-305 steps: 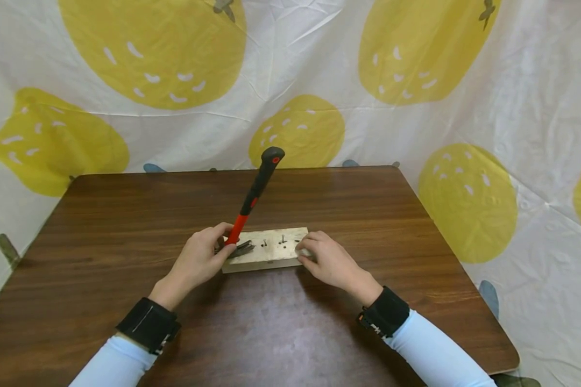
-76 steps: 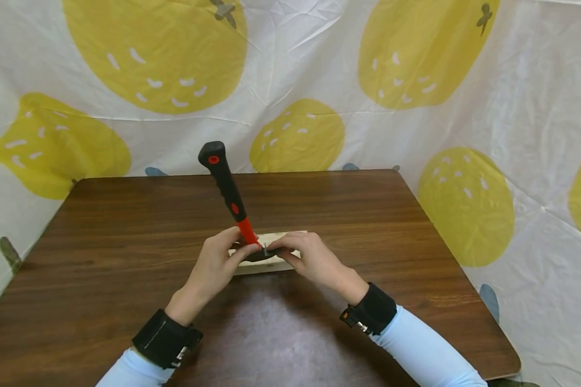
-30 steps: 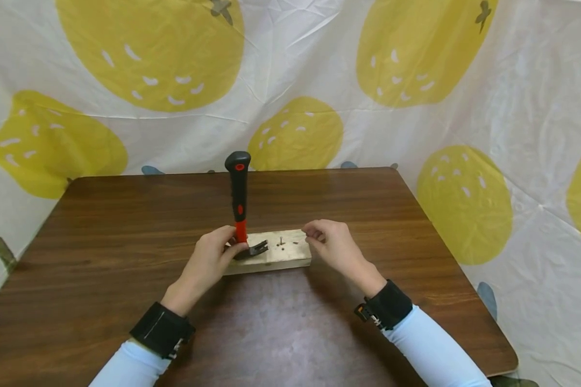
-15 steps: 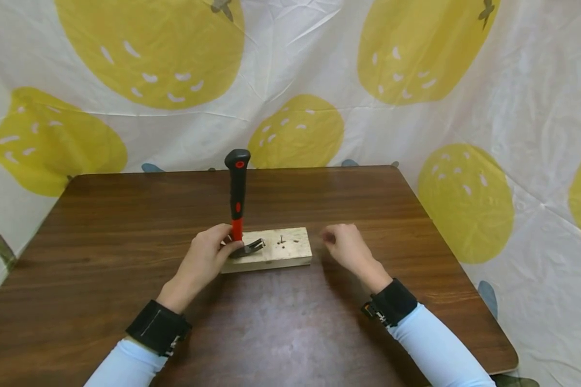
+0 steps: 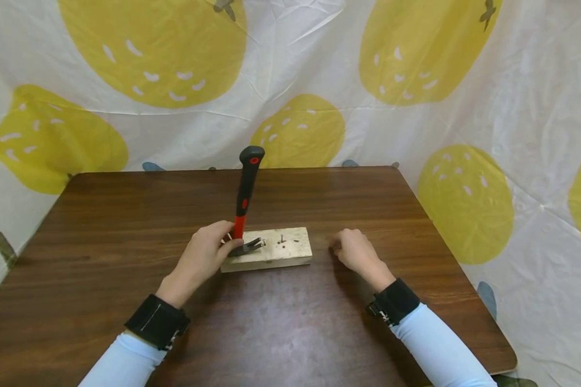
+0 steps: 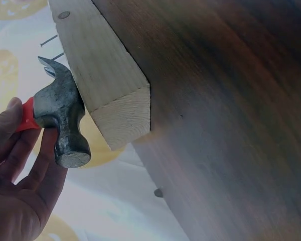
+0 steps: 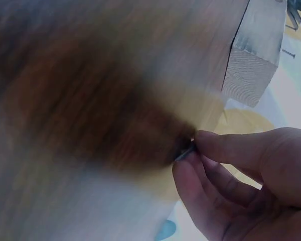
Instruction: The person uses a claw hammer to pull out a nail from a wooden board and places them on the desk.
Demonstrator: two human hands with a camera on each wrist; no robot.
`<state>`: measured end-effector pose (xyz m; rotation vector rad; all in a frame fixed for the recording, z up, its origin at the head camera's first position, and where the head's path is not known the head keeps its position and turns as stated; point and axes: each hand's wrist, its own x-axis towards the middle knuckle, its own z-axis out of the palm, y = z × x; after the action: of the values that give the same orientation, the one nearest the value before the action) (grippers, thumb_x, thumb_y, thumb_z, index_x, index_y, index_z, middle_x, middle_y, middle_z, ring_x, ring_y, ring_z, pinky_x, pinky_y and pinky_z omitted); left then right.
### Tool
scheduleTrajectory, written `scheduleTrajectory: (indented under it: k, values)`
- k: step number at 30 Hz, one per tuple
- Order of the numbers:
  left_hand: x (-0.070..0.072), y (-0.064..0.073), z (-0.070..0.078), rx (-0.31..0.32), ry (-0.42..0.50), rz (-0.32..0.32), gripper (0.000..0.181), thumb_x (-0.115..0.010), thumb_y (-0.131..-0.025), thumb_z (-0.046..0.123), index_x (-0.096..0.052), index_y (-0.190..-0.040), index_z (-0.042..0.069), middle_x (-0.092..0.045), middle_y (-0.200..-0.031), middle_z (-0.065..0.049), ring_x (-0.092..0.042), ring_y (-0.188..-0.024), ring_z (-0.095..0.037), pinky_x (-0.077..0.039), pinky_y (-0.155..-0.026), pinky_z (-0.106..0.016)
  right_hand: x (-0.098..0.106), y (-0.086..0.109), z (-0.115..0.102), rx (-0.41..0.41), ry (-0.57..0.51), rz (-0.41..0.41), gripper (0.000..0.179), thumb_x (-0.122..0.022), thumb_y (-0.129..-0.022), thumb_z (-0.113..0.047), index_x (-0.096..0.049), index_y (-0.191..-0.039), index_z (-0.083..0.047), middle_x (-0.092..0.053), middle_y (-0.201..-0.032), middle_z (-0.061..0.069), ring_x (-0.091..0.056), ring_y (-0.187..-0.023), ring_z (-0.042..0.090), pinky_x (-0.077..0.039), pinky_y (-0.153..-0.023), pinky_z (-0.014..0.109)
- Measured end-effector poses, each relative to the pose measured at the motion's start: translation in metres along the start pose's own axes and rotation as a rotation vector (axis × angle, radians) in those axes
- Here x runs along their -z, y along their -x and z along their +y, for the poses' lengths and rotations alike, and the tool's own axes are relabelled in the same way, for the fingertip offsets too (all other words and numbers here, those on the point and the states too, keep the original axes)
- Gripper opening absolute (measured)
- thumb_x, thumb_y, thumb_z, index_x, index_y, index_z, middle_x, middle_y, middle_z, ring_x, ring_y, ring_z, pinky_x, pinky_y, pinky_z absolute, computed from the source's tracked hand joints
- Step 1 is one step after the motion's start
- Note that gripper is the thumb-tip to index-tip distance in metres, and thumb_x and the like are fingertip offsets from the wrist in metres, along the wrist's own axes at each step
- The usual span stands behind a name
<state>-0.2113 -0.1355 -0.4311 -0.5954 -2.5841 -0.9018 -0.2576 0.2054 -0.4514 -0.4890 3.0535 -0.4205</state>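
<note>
My left hand (image 5: 200, 255) grips a claw hammer (image 5: 247, 188) at the red neck just above its head. The handle points up, and the head lies on the left part of a pale wooden block (image 5: 288, 255). In the left wrist view the hammer head (image 6: 60, 108) shows its claw close to two nails (image 6: 49, 41) standing up from the block. To the right of the block, low over the table, my right hand (image 5: 358, 252) pinches a small dark nail (image 7: 185, 152) between thumb and fingers. The head view hides that nail.
The block stands on a brown wooden table (image 5: 271, 333), with small dark holes in its top. A white cloth (image 5: 547, 161) with yellow fruit prints hangs behind the table and at its right side.
My right hand, at the hammer's claw 2.5 seconds ago, has moved right off the block and down near the table. The hammer, then leaning left, now leans slightly right, its head further left.
</note>
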Motion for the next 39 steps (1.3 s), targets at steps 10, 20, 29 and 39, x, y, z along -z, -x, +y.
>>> scheduleTrajectory:
  k: [10, 20, 29, 39]
  values:
    - [0.0, -0.003, 0.004, -0.004, -0.032, -0.015, 0.016, -0.079, -0.085, 0.016, -0.067, -0.093, 0.01, -0.062, -0.087, 0.002, -0.062, -0.074, -0.016, -0.048, -0.063, -0.03, -0.003, -0.001, 0.003, -0.022, 0.017, 0.037, 0.023, -0.073, -0.084, -0.004, -0.074, -0.106, -0.012, -0.068, -0.092, 0.001, -0.065, -0.08, 0.019, -0.049, -0.064, 0.034]
    - [-0.002, -0.007, 0.004, 0.005, -0.056, -0.027, 0.017, -0.08, -0.085, 0.018, -0.067, -0.093, 0.011, -0.061, -0.085, 0.003, -0.061, -0.071, -0.014, -0.045, -0.06, -0.028, -0.004, 0.002, -0.013, 0.111, 0.044, 0.073, 0.057, -0.078, -0.078, -0.001, -0.057, -0.131, -0.002, -0.058, -0.116, 0.014, -0.056, -0.111, 0.033, -0.046, -0.088, 0.04]
    - [-0.001, -0.009, 0.009, 0.022, -0.069, -0.027, 0.017, -0.08, -0.084, 0.019, -0.068, -0.093, 0.012, -0.062, -0.085, 0.004, -0.062, -0.072, -0.015, -0.046, -0.059, -0.029, 0.0, 0.005, -0.043, 0.341, 0.002, 0.139, 0.058, -0.071, -0.078, 0.007, -0.055, -0.133, -0.003, -0.056, -0.123, 0.01, -0.054, -0.116, 0.027, -0.042, -0.094, 0.034]
    - [-0.004, -0.009, 0.012, 0.013, -0.038, -0.006, 0.016, -0.081, -0.084, 0.015, -0.068, -0.093, 0.01, -0.064, -0.088, 0.0, -0.066, -0.075, -0.02, -0.049, -0.063, -0.031, -0.006, 0.01, -0.053, 0.569, 0.033, 0.137, 0.05, -0.065, -0.079, 0.006, -0.059, -0.127, -0.007, -0.055, -0.119, 0.003, -0.054, -0.108, 0.021, -0.042, -0.089, 0.029]
